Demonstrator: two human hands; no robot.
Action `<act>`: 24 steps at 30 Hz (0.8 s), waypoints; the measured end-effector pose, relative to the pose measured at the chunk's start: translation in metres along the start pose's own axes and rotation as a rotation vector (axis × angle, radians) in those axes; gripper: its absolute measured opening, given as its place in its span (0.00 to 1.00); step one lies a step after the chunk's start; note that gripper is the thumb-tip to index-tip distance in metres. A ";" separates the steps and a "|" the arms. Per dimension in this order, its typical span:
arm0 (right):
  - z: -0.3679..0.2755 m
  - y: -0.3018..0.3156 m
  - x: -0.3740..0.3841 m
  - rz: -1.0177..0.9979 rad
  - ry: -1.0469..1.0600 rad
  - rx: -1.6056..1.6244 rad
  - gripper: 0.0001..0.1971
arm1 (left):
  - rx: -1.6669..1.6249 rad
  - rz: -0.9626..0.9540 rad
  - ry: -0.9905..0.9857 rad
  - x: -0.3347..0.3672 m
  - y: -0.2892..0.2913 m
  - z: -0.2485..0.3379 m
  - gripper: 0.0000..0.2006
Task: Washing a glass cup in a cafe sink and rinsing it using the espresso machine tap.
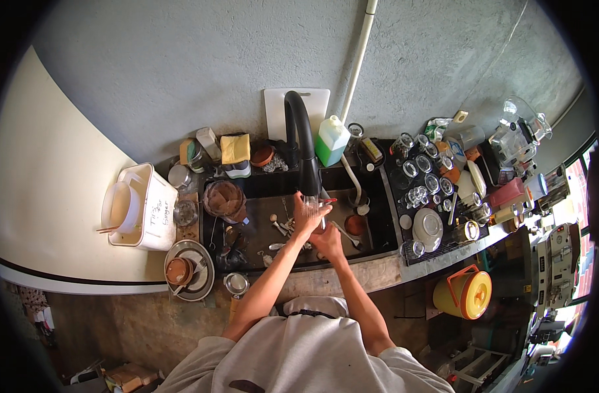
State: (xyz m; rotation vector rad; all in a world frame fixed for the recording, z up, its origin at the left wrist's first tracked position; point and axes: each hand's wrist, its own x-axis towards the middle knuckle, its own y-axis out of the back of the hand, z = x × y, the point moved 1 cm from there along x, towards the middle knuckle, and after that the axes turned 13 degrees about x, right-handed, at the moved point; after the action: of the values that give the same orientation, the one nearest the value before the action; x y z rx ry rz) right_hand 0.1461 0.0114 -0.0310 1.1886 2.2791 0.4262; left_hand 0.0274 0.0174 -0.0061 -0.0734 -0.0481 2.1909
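Both my hands are over the black sink (371, 245), under the black faucet (306, 150). My left hand (307, 217) curls right below the spout, where something clear and shiny shows, water or glass. Just nearer, my right hand (328, 242) closes around a narrow object with a shiny upper end. What each hand grips is too small and covered to name. A small red piece shows beside my left fingertips. Below them, several spoons and other metal utensils (283, 226) lie on the sink floor. A reddish-brown round dish (355, 225) sits on the right.
A bowl covered in clear plastic (225, 200) stands at the sink's left. Stacked plates (189, 288) and a white tub (139, 209) lie farther left. Behind are a green-liquid jug (331, 141) and a yellow sponge (235, 149). Glasses and a white plate (428, 229) crowd the right rack.
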 end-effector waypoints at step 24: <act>-0.021 -0.013 0.004 -0.002 0.140 0.381 0.29 | -0.032 0.219 0.053 0.007 0.031 -0.006 0.29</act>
State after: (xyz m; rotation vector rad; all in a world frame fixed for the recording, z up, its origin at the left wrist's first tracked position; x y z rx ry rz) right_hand 0.1235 0.0064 -0.0218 1.3731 2.5601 0.0742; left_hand -0.0015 0.0056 -0.0145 -0.1617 -0.0470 2.4064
